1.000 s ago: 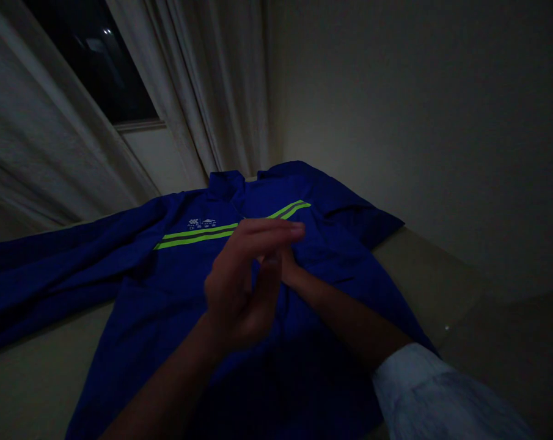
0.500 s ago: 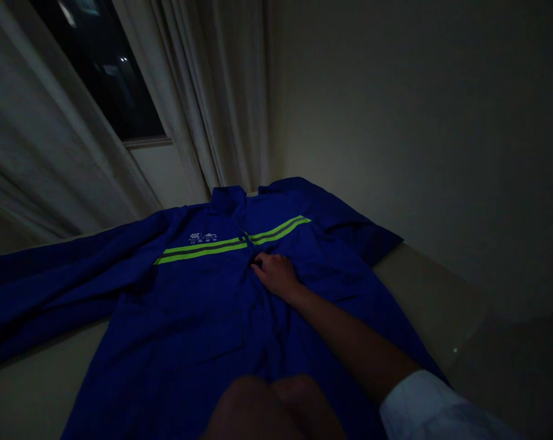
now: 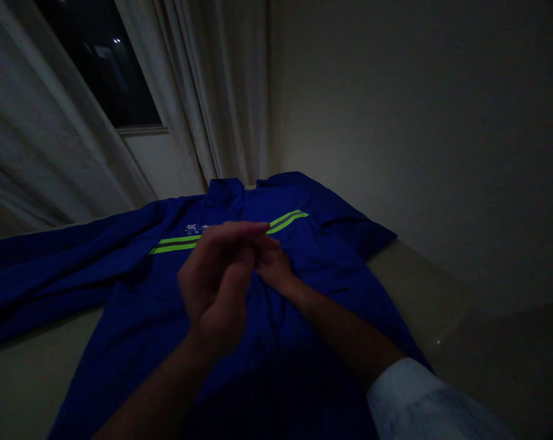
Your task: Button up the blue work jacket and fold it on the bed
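A blue work jacket [image 3: 152,311] with yellow-green reflective stripes lies spread face up, collar at the far end and a white chest logo partly covered. My right hand [image 3: 275,270] rests at the middle of its front opening, curled at the cloth edge; its fingertips are largely hidden behind the other hand. Above the jacket, my left hand [image 3: 221,281] is raised in front of the chest stripe, fingers bent forward and thumb apart from them, slightly blurred. I see nothing in it.
Under the jacket is a pale surface [image 3: 423,275] whose right edge drops toward a dark area. Long light curtains [image 3: 212,79] hang at the back left around a dark window [image 3: 106,67]. A bare wall [image 3: 395,122] rises behind on the right.
My left hand has come up from the bottom middle to above the jacket's chest, its fingers straightening. My right hand stays at the front opening. The view has shifted slightly.
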Motion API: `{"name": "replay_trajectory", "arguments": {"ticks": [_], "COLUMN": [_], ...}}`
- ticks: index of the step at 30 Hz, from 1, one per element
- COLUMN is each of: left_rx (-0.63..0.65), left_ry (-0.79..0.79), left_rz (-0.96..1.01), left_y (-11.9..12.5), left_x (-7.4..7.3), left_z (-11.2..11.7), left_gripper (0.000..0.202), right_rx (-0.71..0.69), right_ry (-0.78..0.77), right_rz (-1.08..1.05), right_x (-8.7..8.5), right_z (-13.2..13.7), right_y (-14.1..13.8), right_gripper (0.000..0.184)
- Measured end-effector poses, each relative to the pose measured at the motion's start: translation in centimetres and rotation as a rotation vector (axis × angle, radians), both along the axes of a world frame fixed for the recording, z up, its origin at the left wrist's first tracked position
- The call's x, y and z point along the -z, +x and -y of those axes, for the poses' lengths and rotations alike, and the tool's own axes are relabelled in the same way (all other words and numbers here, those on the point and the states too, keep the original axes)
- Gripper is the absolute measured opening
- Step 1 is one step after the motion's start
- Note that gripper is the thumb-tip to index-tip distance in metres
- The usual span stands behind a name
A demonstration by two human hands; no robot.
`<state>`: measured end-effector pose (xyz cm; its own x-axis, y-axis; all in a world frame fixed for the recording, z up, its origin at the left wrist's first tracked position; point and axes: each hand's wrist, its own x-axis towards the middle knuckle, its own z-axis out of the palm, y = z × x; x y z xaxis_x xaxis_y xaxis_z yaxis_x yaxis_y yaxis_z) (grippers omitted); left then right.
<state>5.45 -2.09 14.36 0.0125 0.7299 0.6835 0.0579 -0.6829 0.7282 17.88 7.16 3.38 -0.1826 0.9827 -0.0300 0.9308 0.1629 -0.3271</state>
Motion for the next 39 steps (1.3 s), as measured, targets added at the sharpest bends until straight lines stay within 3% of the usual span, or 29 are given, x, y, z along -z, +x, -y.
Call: {"name": "replay_trajectory", "arguments": {"ticks": [2, 5, 8, 10, 16, 28, 39], "left_rx": [-0.111, -0.344, -0.454, -0.449, -0.402, -0.338, -0.366], "left_ry": [-0.149, -0.35, -0.364, -0.373, -0.391, -0.361, -0.34], "left_rz": [-0.023, -0.351, -0.703, -0.809, -0.884, -0.706, -0.699], "left_y": [0.2, -0.7, -2.1, -2.7, -3.1, -3.4, -2.8], "left_x": [3.0, 8.9, 13.4, 14.8, 15.0, 15.8, 14.9], "left_z": [-4.1, -9.3, -11.3, -11.2, -11.0, -11.9, -11.1], "left_gripper": [0.022, 0.017, 0.024, 0.03, 0.028, 0.028, 0.027], "right_rx": [-0.003, -0.017, -0.038, -0.041, -0.03, -0.064, -0.06], "right_ry": [0.029, 0.077, 0.131, 0.152, 0.116, 0.158, 0.163], "right_rz": [0.013, 0.016, -0.009, -0.033, -0.079, -0.08, -0.04], "right_x": [0.0, 0.4, 0.8, 1.0, 1.1, 1.3, 0.8], "right_z": [0.0, -0.1, -0.2, -0.3, -0.4, -0.3, 0.1], "right_y": [0.0, 0.1, 0.2, 0.2, 0.4, 0.4, 0.2], "right_gripper": [0.031, 0.03, 0.028, 0.028, 0.025, 0.025, 0.031]}}
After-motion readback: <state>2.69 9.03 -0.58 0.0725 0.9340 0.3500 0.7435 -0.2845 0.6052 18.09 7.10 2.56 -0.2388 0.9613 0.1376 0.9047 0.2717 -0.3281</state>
